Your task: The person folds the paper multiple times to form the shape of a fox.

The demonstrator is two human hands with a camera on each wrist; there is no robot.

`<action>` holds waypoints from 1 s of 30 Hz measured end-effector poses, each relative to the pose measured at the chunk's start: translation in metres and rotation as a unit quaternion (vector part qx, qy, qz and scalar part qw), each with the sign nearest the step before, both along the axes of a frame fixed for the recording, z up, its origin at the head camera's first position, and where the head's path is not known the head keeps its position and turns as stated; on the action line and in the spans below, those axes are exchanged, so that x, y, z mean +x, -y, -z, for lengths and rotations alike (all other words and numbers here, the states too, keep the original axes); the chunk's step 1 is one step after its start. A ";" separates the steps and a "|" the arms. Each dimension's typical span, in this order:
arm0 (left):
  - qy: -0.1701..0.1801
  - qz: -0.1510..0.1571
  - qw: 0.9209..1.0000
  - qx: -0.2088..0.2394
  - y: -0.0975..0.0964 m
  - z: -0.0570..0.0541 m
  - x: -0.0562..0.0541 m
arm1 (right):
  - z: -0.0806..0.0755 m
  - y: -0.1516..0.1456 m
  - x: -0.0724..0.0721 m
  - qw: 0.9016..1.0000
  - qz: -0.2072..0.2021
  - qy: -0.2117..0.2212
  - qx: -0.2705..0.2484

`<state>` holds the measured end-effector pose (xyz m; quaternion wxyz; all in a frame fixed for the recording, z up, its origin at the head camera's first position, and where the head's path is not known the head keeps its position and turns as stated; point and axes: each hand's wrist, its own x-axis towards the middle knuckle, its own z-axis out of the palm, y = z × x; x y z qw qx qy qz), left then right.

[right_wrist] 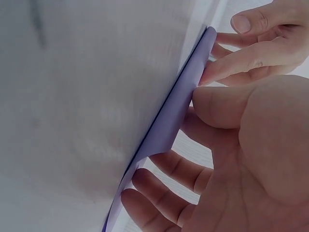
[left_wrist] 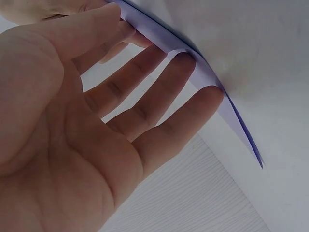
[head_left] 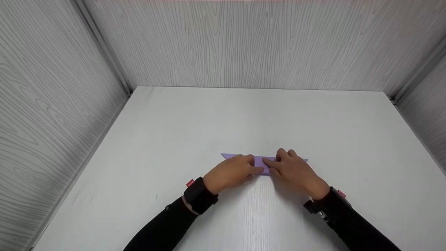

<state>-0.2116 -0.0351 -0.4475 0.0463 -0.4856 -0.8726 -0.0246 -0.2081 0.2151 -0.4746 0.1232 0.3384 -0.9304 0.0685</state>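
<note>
A strip of folded purple paper (head_left: 258, 161) lies crosswise on the white tabletop, with a pointed corner at each end. My left hand (head_left: 232, 172) holds its left half, thumb along the near edge and fingers over the top. On the right half, my right hand (head_left: 296, 174) grips the paper between thumb and fingers, its index finger pointing inward across the strip. The left wrist view shows fingertips against the purple paper (left_wrist: 205, 72), whose tip runs past them. In the right wrist view, the thumb meets the rounded fold of the purple paper (right_wrist: 166, 118).
The white tabletop (head_left: 181, 122) spreads around the paper. A wood-grain back panel (head_left: 244, 45) stands behind it, with side panels at left (head_left: 45, 104) and right (head_left: 428, 104). A black band (head_left: 200, 196) is on the left wrist, another on the right.
</note>
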 end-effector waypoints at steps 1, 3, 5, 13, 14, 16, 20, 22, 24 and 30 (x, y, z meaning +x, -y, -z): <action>0.002 0.000 1.000 0.000 0.000 0.000 0.000 | 0.000 0.000 0.000 1.000 0.000 0.000 0.001; 0.005 -0.001 1.000 -0.002 0.000 -0.001 0.000 | 0.000 0.000 0.000 1.000 0.000 0.003 0.002; 0.007 0.000 1.000 -0.002 0.000 -0.001 0.000 | -0.001 0.000 -0.001 1.000 0.000 0.006 0.002; 0.004 0.006 1.000 0.006 -0.001 0.000 -0.001 | -0.002 -0.001 0.001 1.000 0.005 0.018 0.001; 0.008 0.004 1.000 0.008 -0.001 0.000 -0.001 | -0.002 -0.001 0.000 1.000 0.004 0.018 0.002; 0.012 -0.001 1.000 0.012 -0.001 0.000 -0.001 | -0.002 -0.001 0.001 1.000 0.003 0.020 -0.002; 0.009 -0.008 1.000 0.013 -0.001 0.000 0.000 | -0.002 -0.002 0.001 1.000 -0.002 0.020 -0.010; 0.002 -0.011 1.000 0.006 -0.001 0.000 0.000 | -0.003 -0.002 0.001 1.000 -0.003 0.019 -0.011; -0.001 -0.014 1.000 -0.005 -0.003 0.001 0.001 | -0.002 -0.002 0.001 1.000 -0.005 0.016 -0.008; -0.017 -0.028 0.999 -0.043 -0.007 0.006 0.003 | -0.002 -0.001 0.001 1.000 -0.006 0.005 -0.001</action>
